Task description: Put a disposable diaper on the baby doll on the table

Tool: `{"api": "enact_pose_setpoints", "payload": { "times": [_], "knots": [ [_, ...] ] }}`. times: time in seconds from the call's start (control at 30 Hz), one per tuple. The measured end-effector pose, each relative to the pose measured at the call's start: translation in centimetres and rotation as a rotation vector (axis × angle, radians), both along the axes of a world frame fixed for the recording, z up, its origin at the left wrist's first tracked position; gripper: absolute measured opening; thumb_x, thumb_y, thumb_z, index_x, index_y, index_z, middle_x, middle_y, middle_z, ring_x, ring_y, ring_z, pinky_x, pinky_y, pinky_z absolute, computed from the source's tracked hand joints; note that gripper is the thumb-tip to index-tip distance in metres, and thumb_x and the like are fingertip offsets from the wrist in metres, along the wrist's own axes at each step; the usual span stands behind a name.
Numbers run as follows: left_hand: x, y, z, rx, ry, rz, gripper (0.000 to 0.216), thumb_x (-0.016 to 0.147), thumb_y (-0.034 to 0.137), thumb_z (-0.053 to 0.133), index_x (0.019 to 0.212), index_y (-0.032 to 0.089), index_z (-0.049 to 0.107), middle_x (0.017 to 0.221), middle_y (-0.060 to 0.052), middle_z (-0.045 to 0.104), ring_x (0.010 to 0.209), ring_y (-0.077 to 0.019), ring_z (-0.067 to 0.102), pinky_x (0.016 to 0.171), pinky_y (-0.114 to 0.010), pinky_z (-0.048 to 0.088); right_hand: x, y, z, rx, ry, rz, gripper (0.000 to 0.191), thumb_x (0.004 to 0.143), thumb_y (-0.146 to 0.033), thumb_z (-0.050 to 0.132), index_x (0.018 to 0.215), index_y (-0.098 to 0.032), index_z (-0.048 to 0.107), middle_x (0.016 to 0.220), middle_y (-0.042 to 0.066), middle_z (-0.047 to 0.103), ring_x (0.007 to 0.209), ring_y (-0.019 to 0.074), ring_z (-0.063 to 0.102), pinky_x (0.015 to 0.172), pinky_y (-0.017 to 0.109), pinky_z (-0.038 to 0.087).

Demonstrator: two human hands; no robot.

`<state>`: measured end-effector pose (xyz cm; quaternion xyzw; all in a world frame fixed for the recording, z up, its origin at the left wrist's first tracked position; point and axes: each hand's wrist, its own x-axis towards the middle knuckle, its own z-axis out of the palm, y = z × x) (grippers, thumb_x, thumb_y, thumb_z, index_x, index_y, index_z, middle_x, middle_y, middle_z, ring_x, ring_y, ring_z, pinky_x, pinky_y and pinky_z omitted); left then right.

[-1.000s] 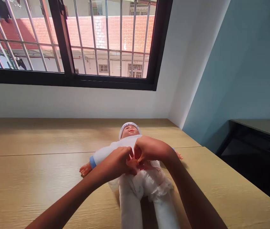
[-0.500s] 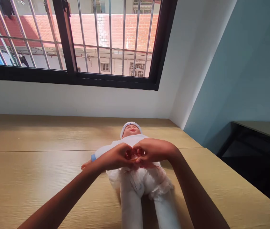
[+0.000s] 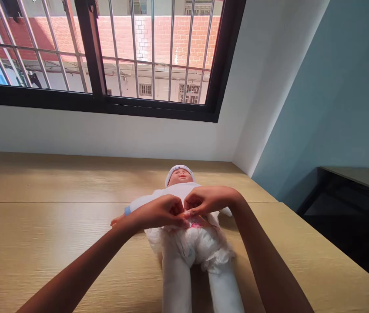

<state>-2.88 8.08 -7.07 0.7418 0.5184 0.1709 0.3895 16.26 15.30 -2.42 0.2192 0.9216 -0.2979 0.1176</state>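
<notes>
A baby doll [image 3: 174,191] in a white top and a white cap lies on its back, head away from me and white legs toward me. Around its hips is a puffy white diaper [image 3: 200,243] with ruffled leg edges and a pink print at the front waist. My left hand [image 3: 166,211] is closed in a pinch at the diaper's waist. Opposite it, my right hand [image 3: 208,200] is bent at the wrist, its fingers curled and pinching the same waist edge. The fingertips of both hands meet over the doll's belly, covering part of the waistband.
The doll lies on a wooden table [image 3: 57,243] with a seam across it; the right edge runs diagonally. Behind stands a white wall [image 3: 106,134] below a barred, black-framed window [image 3: 158,109]. A dark piece of furniture [image 3: 344,217] is beyond the table's right edge.
My fingers have shifted slightly at the diaper's waist, the right fingertips drawing in closer, and more of the pink print shows. The doll stays in place; the view has tilted slightly.
</notes>
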Motion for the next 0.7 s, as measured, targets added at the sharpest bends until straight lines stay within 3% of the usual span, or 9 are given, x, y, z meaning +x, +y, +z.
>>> {"api": "enact_pose_setpoints", "payload": {
  "times": [0.17,0.3,0.43,0.57,0.7],
  "knots": [
    [0.1,-0.4,1.0,-0.005,0.072,-0.005,0.040,0.084,0.046,0.071,0.064,0.017,0.053,0.059,0.007,0.037,0.054,-0.0100,0.032,0.053,-0.025,0.020,-0.3,0.3,-0.2,-0.042,0.004,0.014,0.028,0.094,-0.042,0.061,0.091,-0.015,0.065,0.077,-0.001,0.060,0.070,0.0133,0.052,0.063,0.026,0.038],
    [-0.1,-0.2,1.4,-0.027,0.038,-0.034,0.041,0.086,0.050,0.068,0.066,0.017,0.053,0.061,0.006,0.038,0.056,-0.0103,0.033,0.054,-0.026,0.021,0.0,0.6,0.0,-0.043,-0.003,-0.063,0.037,0.091,-0.052,0.062,0.096,-0.017,0.068,0.083,0.000,0.063,0.075,0.0130,0.053,0.064,0.024,0.037],
    [-0.5,0.4,0.9,-0.103,-0.028,-0.087,0.047,0.086,0.058,0.064,0.066,0.019,0.047,0.061,0.007,0.038,0.053,-0.0092,0.031,0.053,-0.026,0.023,1.2,0.7,0.3,-0.019,-0.047,-0.186,0.046,0.078,-0.063,0.071,0.092,-0.019,0.071,0.084,0.000,0.065,0.080,0.0155,0.055,0.064,0.025,0.036],
    [-0.7,0.9,0.1,-0.153,-0.076,-0.103,0.044,0.088,0.056,0.063,0.071,0.018,0.052,0.063,0.006,0.046,0.052,-0.0090,0.036,0.052,-0.025,0.026,2.2,1.1,0.1,0.054,-0.111,-0.325,0.050,0.064,-0.061,0.081,0.085,-0.018,0.066,0.078,-0.001,0.060,0.073,0.0158,0.051,0.057,0.026,0.030],
    [-0.5,0.8,0.0,-0.157,-0.107,-0.107,0.040,0.090,0.050,0.064,0.070,0.017,0.051,0.065,0.005,0.050,0.054,-0.0096,0.042,0.053,-0.024,0.027,2.2,1.3,-0.3,0.061,-0.144,-0.328,0.050,0.059,-0.061,0.084,0.078,-0.020,0.062,0.071,-0.004,0.052,0.067,0.0132,0.043,0.055,0.027,0.025]
  ]
}}
